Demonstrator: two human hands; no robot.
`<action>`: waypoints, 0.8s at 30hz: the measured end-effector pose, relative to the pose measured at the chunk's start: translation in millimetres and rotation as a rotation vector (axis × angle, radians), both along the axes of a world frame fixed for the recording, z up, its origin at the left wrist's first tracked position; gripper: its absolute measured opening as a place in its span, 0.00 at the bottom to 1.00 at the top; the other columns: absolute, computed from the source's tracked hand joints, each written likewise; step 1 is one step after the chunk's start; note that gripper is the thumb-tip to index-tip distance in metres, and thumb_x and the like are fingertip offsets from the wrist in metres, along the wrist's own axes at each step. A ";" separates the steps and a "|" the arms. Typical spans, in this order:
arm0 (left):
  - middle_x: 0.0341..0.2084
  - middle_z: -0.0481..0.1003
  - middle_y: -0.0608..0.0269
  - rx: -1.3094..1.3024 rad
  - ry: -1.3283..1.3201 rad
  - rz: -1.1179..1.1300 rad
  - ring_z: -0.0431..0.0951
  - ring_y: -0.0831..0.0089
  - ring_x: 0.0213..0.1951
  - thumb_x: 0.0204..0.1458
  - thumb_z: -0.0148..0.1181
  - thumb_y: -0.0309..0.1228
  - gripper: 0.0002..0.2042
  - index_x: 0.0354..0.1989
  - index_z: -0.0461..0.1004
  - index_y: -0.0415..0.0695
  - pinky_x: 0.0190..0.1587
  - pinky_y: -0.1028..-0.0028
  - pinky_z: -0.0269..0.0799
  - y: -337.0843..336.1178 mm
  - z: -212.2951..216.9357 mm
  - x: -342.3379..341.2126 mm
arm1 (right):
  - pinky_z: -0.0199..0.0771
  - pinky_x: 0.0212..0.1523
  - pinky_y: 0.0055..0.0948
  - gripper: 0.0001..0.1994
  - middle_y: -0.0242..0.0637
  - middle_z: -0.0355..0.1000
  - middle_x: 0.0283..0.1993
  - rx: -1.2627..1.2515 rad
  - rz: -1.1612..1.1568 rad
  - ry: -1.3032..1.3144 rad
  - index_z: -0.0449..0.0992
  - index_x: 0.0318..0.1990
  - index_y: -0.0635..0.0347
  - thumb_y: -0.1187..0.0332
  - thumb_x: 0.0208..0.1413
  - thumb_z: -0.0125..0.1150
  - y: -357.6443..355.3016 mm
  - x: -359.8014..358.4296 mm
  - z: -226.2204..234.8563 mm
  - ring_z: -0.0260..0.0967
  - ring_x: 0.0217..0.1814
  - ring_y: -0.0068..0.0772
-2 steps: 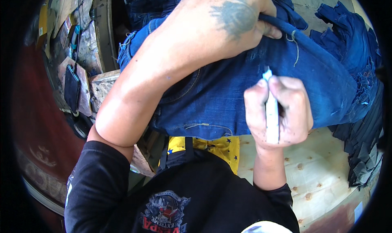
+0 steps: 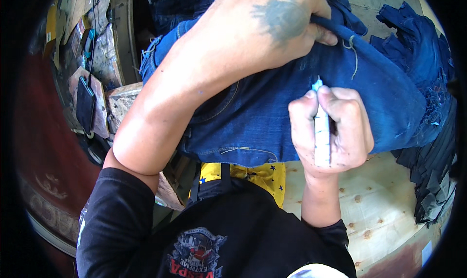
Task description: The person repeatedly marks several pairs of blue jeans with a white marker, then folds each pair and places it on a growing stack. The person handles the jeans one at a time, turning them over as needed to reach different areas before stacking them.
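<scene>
At the far left of the frame there is a dark red floor. Next to it, in the upper left, sits a messy shelf with small bits on it, and a flat black thing hangs there.

Moving right, a bare arm comes up from the lower left. It belongs to the person in the black shirt at the bottom of the frame. A bit of yellow cloth with blue stars peeks out above the shirt.

In the middle lie the blue jeans, spread over a light wooden table. The left hand is at the top middle. It lies flat on the jeans, and its fingers are closed on a fold of the cloth near the top. A short loose thread hangs from the fold just beside the fingertips.

Lower and to the right, the right hand is curled tight around a white marker. The pale blue tip points up and touches the jeans. The two hands are near each other but apart.

At the far right more dark blue cloth lies in a pile, hanging down the edge of the table.
</scene>
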State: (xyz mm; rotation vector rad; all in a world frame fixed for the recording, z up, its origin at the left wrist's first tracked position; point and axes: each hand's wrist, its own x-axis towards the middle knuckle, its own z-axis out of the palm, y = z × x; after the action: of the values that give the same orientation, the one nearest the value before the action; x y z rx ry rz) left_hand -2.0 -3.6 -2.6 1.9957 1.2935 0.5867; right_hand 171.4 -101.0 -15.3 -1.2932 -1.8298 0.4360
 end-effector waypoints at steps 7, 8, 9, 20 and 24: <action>0.26 0.81 0.40 -0.095 -0.048 -0.049 0.85 0.42 0.34 0.58 0.71 0.33 0.10 0.34 0.86 0.36 0.40 0.56 0.82 -0.2 6.8 -7.8 | 0.69 0.19 0.27 0.08 0.40 0.71 0.23 0.074 0.026 0.059 0.75 0.28 0.65 0.86 0.44 0.67 0.3 1.3 -1.6 0.70 0.18 0.35; 0.26 0.81 0.40 -0.095 -0.034 -0.047 0.85 0.42 0.34 0.58 0.71 0.33 0.10 0.35 0.86 0.36 0.40 0.56 0.82 0.5 7.0 -9.5 | 0.69 0.19 0.27 0.08 0.40 0.71 0.23 0.067 -0.019 0.024 0.74 0.28 0.65 0.85 0.44 0.67 0.0 0.9 -1.8 0.69 0.17 0.35; 0.26 0.81 0.40 -0.045 0.008 -0.024 0.85 0.42 0.34 0.58 0.71 0.33 0.10 0.34 0.86 0.36 0.40 0.56 0.82 1.6 3.9 -4.7 | 0.68 0.19 0.27 0.08 0.40 0.71 0.23 0.116 0.001 0.057 0.74 0.27 0.64 0.85 0.44 0.67 -0.2 1.0 -1.9 0.69 0.17 0.35; 0.25 0.79 0.38 0.067 -0.043 -0.028 0.84 0.41 0.32 0.57 0.67 0.29 0.08 0.32 0.84 0.34 0.38 0.55 0.81 -5.8 9.9 -5.1 | 0.72 0.21 0.27 0.08 0.40 0.71 0.23 0.014 0.045 0.011 0.76 0.30 0.66 0.86 0.43 0.67 -2.8 2.2 -0.1 0.72 0.18 0.35; 0.24 0.79 0.38 -0.017 -0.069 -0.037 0.83 0.41 0.32 0.57 0.67 0.28 0.08 0.32 0.84 0.34 0.37 0.56 0.81 -2.7 9.9 -5.3 | 0.73 0.21 0.27 0.09 0.40 0.72 0.24 0.053 0.001 0.049 0.76 0.31 0.65 0.86 0.43 0.69 -5.9 4.1 -0.3 0.72 0.19 0.35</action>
State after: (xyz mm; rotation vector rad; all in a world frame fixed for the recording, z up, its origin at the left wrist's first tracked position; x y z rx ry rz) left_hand -7.4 -6.3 7.4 1.9645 1.2133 0.6196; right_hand 175.5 -106.9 -15.6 -1.2351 -1.7900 0.4137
